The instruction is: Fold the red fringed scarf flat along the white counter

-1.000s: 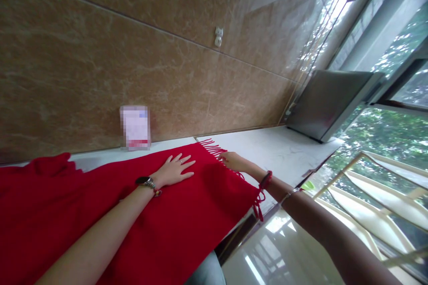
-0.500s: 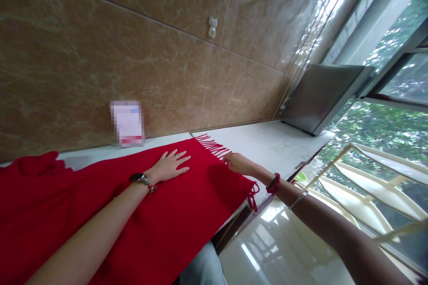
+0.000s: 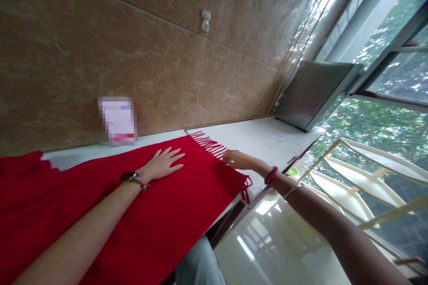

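A red scarf (image 3: pixel 143 222) with a fringed end (image 3: pixel 210 146) lies spread over the white countertop (image 3: pixel 230 136) and hangs over its front edge. My left hand (image 3: pixel 163 163) rests flat on the cloth, fingers spread, a ring on one of them and a watch at the wrist. At the fringed end, my right hand (image 3: pixel 237 159) has its fingers curled together over the strands, which it partly hides. Several tassels fan out beyond it towards the wall, and a few more dangle at the near corner of the scarf.
A blurred pale pack or card (image 3: pixel 117 120) leans against the brown tiled wall (image 3: pixel 150 67). A small white cat-shaped hook (image 3: pixel 205 20) sticks to the tiles. Far right stand a grey metal box (image 3: pixel 312 91) and a cream tiered rack (image 3: pixel 364 178) by the window.
The view has shifted slightly, so everything sits a little further left. Both hands keep nearly the same places on the scarf, the right one still at the fringe.
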